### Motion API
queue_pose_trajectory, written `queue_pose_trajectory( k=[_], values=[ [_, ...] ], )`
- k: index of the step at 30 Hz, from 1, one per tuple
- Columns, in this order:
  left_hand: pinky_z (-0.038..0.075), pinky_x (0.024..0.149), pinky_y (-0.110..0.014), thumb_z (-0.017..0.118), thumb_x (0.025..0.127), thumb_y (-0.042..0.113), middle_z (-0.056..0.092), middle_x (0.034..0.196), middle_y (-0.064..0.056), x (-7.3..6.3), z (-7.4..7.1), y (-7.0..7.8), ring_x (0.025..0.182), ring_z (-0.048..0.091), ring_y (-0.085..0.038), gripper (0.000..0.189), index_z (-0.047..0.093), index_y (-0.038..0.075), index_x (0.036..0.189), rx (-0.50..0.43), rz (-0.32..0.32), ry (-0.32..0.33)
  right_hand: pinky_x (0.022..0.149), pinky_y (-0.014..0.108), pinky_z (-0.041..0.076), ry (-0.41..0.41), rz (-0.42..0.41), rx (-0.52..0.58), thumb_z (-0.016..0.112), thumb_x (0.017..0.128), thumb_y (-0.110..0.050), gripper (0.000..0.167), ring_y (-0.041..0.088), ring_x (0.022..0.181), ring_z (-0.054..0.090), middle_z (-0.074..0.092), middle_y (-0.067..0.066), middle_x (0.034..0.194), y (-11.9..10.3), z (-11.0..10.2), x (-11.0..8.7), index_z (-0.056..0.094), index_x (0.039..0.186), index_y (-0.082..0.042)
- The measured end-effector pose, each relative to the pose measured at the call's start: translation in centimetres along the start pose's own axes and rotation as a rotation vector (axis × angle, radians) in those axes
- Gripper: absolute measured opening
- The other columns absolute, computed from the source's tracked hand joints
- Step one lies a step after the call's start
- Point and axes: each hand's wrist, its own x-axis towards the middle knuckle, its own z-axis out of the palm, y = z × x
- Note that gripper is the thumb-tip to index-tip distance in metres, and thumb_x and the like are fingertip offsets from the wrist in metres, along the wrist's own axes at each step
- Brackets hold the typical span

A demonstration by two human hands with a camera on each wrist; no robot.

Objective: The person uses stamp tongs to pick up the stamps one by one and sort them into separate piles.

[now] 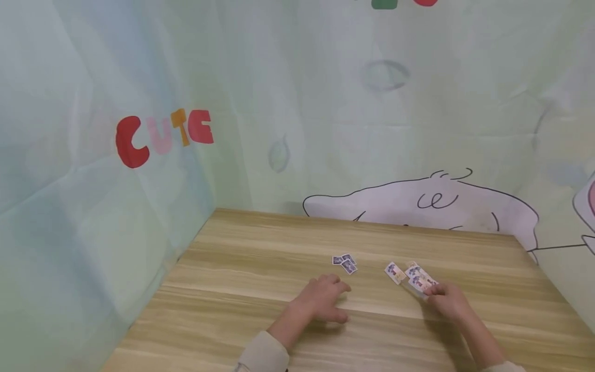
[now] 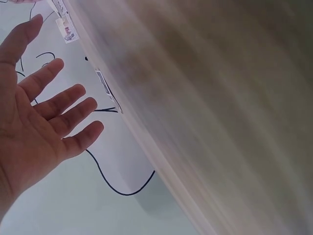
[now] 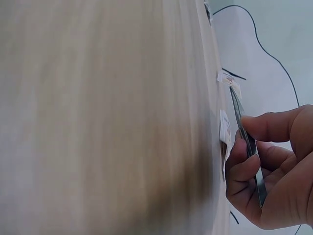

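Observation:
My right hand pinches a pair of metal tweezers between thumb and fingers, a little above the table. At the tweezers' tip is a small printed paper card, its near corner meeting the tip; in the right wrist view this card looks tilted off the wood. Just right of it lies an overlapping group of similar colourful cards, partly behind the right fingers. My left hand hovers over the table, fingers spread and holding nothing. Beyond its fingertips lie three dark-printed small cards, overlapping.
The wood-grain table runs back to a pale green cloth backdrop along its far edge. Another cloth wall with the letters CUTE hangs on the left. A white cartoon figure is printed behind the table.

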Motion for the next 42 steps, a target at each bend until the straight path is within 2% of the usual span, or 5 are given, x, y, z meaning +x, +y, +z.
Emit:
queue_pose_trajectory(
  k=[8,13,21,28,42],
  values=[
    [0.042,0.091,-0.041,0.072,0.074,0.045,0.051,0.125,-0.005,-0.3,-0.2,0.6,0.111,0.048,-0.022,0.061,0.057,0.019,0.126,-0.025,0.01,-0.016,0.062,0.031,0.038,-0.006,0.047,0.016,0.06,0.074,-0.001,0.017,0.022,0.074,0.046,0.056,0.011,0.083,1.1,-0.8,-0.3,0.061,0.085,0.01],
    [0.043,0.089,-0.04,0.072,0.073,0.046,0.052,0.124,-0.005,-0.3,-0.3,0.7,0.11,0.049,-0.022,0.061,0.057,0.018,0.126,0.005,0.019,-0.009,0.058,0.031,0.038,-0.019,0.09,0.042,0.06,0.075,0.0,0.022,0.021,0.069,0.045,0.054,0.008,0.079,1.3,-1.2,-0.5,0.06,0.092,0.013],
    [0.043,0.089,-0.043,0.072,0.074,0.045,0.052,0.124,-0.006,-0.6,-0.4,0.6,0.111,0.048,-0.022,0.061,0.056,0.017,0.126,0.001,0.018,-0.001,0.051,0.027,0.038,-0.016,0.101,0.038,0.06,0.075,0.0,0.023,0.017,0.06,0.044,0.053,0.005,0.073,1.6,-1.5,-1.0,0.06,0.093,0.014],
    [0.041,0.092,-0.046,0.072,0.073,0.047,0.051,0.127,-0.006,-1.6,-0.5,0.5,0.114,0.047,-0.024,0.062,0.056,0.018,0.127,-0.021,-0.015,0.009,0.05,0.027,0.04,-0.012,0.071,0.043,0.058,0.078,0.003,0.02,0.019,0.06,0.046,0.055,0.005,0.071,1.6,-1.7,-2.5,0.059,0.092,0.016],
    [0.043,0.089,-0.048,0.073,0.073,0.044,0.053,0.124,-0.01,-4.2,-1.1,-0.5,0.113,0.048,-0.027,0.06,0.058,0.014,0.123,-0.063,-0.048,0.112,0.058,0.029,0.047,-0.018,0.132,0.105,0.057,0.078,0.005,0.029,0.02,0.072,0.051,0.059,0.008,0.085,0.8,-0.7,-4.4,0.055,0.105,0.015]
  ],
)
